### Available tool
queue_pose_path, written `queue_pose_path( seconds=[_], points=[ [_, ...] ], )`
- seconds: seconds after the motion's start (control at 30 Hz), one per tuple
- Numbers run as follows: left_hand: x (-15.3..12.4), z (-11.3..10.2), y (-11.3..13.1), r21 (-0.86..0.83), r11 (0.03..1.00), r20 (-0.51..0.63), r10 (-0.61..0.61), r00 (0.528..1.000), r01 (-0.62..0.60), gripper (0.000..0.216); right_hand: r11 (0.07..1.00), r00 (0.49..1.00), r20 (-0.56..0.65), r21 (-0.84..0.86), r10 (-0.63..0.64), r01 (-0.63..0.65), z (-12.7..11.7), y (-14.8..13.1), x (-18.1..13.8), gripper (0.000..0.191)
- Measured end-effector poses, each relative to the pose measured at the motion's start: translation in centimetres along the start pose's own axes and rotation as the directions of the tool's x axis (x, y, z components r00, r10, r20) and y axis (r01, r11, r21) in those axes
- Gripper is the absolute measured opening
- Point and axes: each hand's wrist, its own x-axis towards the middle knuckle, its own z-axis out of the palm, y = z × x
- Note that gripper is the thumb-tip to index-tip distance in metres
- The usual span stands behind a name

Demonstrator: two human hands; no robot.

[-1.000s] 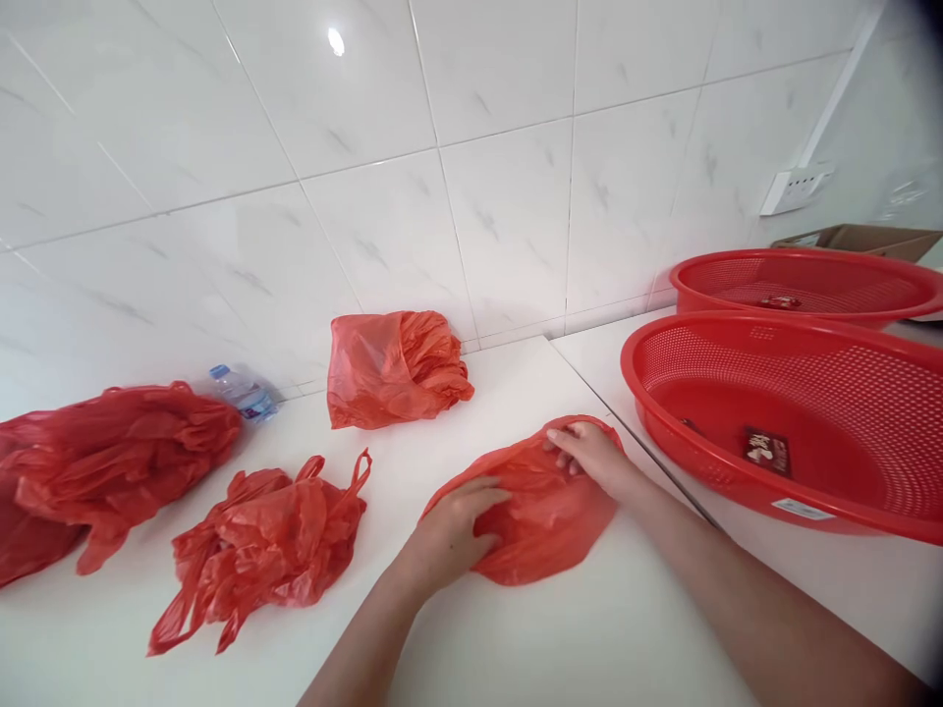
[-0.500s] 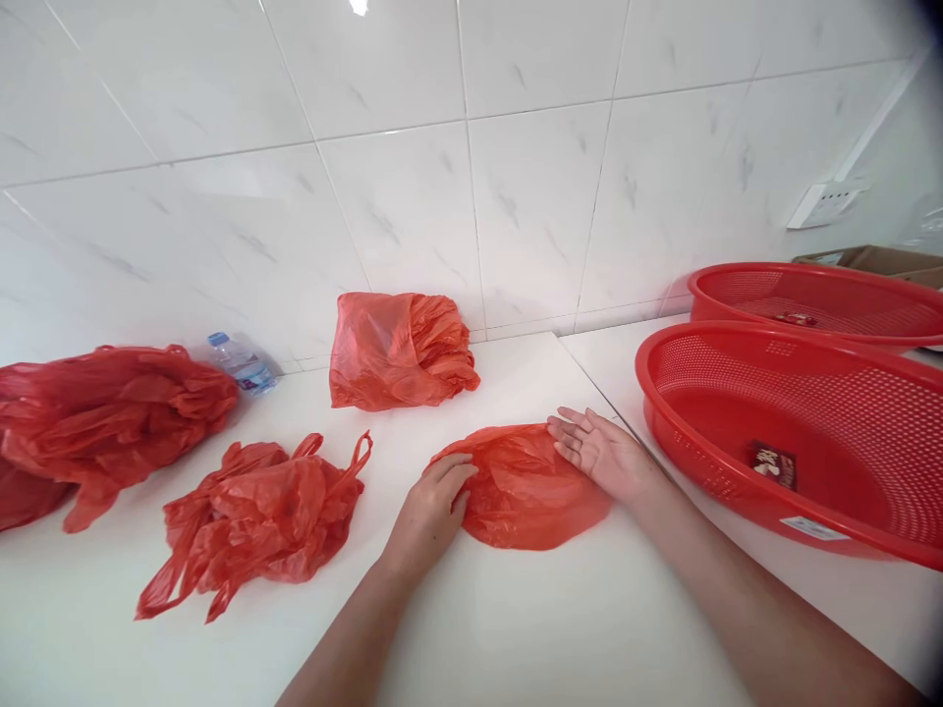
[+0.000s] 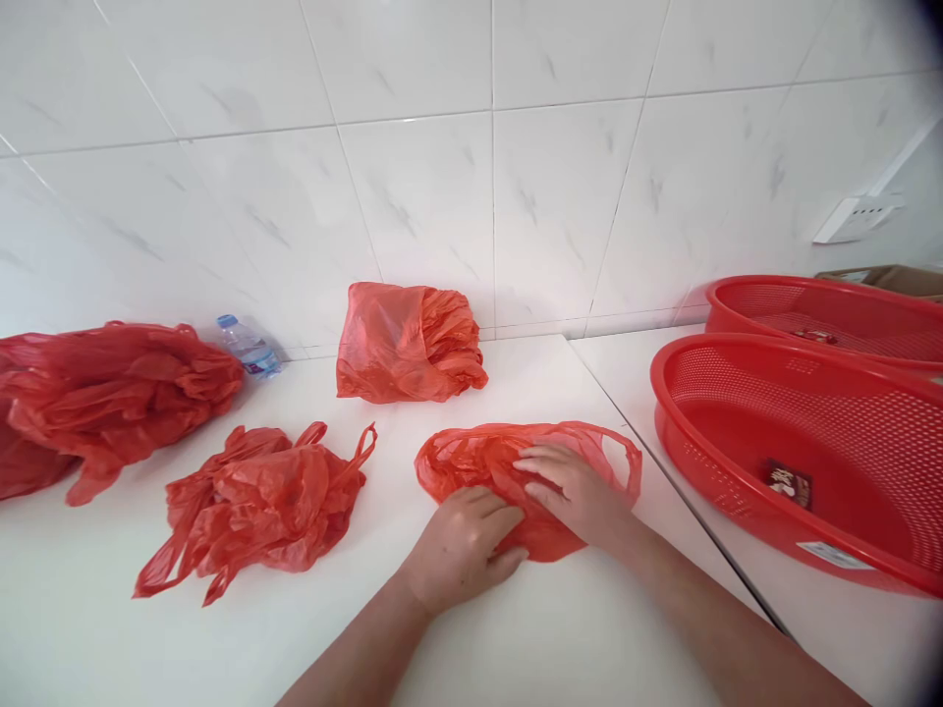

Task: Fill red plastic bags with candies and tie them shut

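Note:
A thin red plastic bag (image 3: 478,457) lies on the white table in front of me, with a handle loop at its right end. My left hand (image 3: 468,550) rests on its near edge, fingers bent over the plastic and thumb held apart. Over the bag's middle, my right hand (image 3: 579,496) lies palm down with fingers stretched out, touching the crumpled film. Both hands cover part of the bag, so whatever is beneath them is hidden.
A crumpled red bag (image 3: 272,501) lies at left, and a bigger red bundle (image 3: 125,393) beyond it. A plastic bottle (image 3: 250,349) and folded red bag (image 3: 409,344) sit near the tiled wall. Two red baskets (image 3: 726,481) stand at right; the nearer holds a dark packet (image 3: 788,483).
My right hand has turned from palm up to palm down and moved left onto the bag. My left hand has shifted nearer and right. The bag's right handle loop now shows.

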Motion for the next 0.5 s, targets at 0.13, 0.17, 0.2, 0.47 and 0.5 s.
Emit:
queue_pose_path(
  seconds=[0.13, 0.17, 0.2, 0.47, 0.5],
  points=[
    [0.0, 0.6, 0.4, 0.056, 0.998, 0.043, -0.019, 0.999, 0.017, 0.017, 0.99, 0.998, 0.026, -0.125, 0.064, -0.06, -0.1, 1.3, 0.3, 0.039],
    [-0.1, 0.6, 0.3, 0.062, 0.998, 0.023, -0.019, 1.0, 0.017, 0.019, 0.989, 0.997, 0.009, -0.13, 0.076, -0.074, -0.3, 1.6, 0.4, 0.04],
    [-0.2, 0.6, 0.2, 0.062, 0.998, -0.002, -0.015, 1.0, 0.015, 0.021, 0.989, 0.996, -0.009, -0.124, 0.085, -0.085, -0.4, 1.8, 0.4, 0.041],
    [-0.5, -0.9, -1.8, 0.006, 0.933, -0.526, -0.302, 0.795, 0.359, 0.043, 0.995, 0.996, -0.041, -0.064, 0.075, -0.077, -0.7, 1.3, 0.3, 0.043],
    [-0.5, -0.9, -2.2, -0.089, 0.892, -0.557, -0.414, 0.72, 0.443, 0.05, 0.995, 0.997, -0.042, -0.082, 0.06, -0.063, -0.7, 1.2, 0.3, 0.042]
  ],
)
